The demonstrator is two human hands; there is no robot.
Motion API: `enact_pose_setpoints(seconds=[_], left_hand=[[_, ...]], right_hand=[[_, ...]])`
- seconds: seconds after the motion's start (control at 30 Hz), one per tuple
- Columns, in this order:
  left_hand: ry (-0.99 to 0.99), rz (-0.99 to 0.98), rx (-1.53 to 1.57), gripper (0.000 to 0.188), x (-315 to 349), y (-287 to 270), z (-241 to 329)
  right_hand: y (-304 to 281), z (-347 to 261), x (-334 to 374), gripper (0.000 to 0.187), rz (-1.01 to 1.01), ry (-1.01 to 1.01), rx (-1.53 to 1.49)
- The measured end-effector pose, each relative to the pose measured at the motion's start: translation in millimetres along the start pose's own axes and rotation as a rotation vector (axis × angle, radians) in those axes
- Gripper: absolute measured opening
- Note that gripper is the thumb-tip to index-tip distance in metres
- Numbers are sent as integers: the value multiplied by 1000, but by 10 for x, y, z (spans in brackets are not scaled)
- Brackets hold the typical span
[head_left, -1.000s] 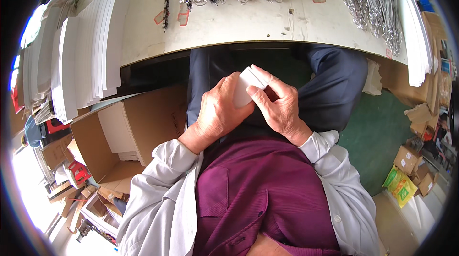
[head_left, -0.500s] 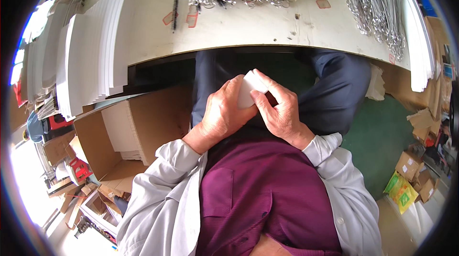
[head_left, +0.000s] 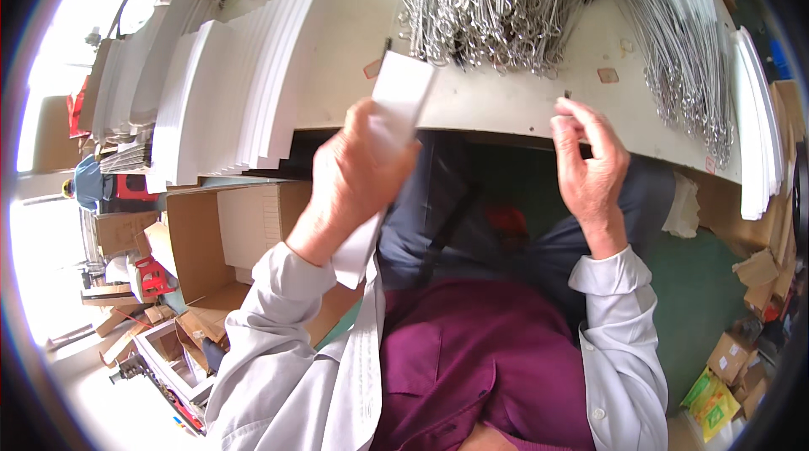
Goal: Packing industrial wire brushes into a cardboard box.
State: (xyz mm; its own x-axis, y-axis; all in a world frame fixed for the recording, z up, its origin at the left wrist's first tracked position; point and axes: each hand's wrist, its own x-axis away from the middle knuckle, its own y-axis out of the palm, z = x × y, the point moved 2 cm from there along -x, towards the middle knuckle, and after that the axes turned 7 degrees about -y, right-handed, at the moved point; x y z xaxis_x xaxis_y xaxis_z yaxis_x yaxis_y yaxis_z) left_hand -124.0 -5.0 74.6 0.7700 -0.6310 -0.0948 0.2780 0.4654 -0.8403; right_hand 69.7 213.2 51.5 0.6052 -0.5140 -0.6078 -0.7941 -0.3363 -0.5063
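Observation:
My left hand (head_left: 358,160) is closed around a long, narrow white box (head_left: 404,85). The box slants from above the table's front edge down past my left wrist, and part of it is smeared by motion. My right hand (head_left: 592,169) is apart from it, raised near the table edge on the right. Its fingers are partly bent and spread, and nothing shows between them. Beyond the hands, a large bunch of wire rods with ring ends (head_left: 497,17) lies on the table. The tip of a dark bristle brush (head_left: 388,45) shows behind the box.
White flat-sided boxes (head_left: 244,80) stand in rows on the table's left. Another bundle of ringed wires (head_left: 687,64) lies at the right, beside more white pieces (head_left: 756,127). An open cardboard carton (head_left: 198,240) sits below left. Red-edged labels (head_left: 608,75) are on the tabletop (head_left: 497,101).
My hands have separated. The left one moved up and left with the white box, now showing its length; the right let go and moved right. The view has shifted, showing more of the table.

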Motion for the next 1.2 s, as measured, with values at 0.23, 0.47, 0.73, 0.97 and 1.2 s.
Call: enact_pose_setpoints(seconds=[0.23, 0.47, 0.73, 0.97, 1.2], left_hand=[[27, 184, -186, 50, -1266, -260, -376], [44, 111, -404, 37, -1593, -116, -229], [3, -309, 142, 22, -1216, 157, 99], [-96, -384, 280, 17, -1255, 184, 70], [-96, -435, 323, 19, -1275, 111, 49]], right_hand=[[82, 507, -109, 13, 30, -78, 297], [142, 461, -91, 7, 25, -125, 347], [137, 460, -85, 7, 41, -119, 359], [128, 434, -90, 8, 37, -125, 375], [136, 443, -92, 8, 42, -125, 366]])
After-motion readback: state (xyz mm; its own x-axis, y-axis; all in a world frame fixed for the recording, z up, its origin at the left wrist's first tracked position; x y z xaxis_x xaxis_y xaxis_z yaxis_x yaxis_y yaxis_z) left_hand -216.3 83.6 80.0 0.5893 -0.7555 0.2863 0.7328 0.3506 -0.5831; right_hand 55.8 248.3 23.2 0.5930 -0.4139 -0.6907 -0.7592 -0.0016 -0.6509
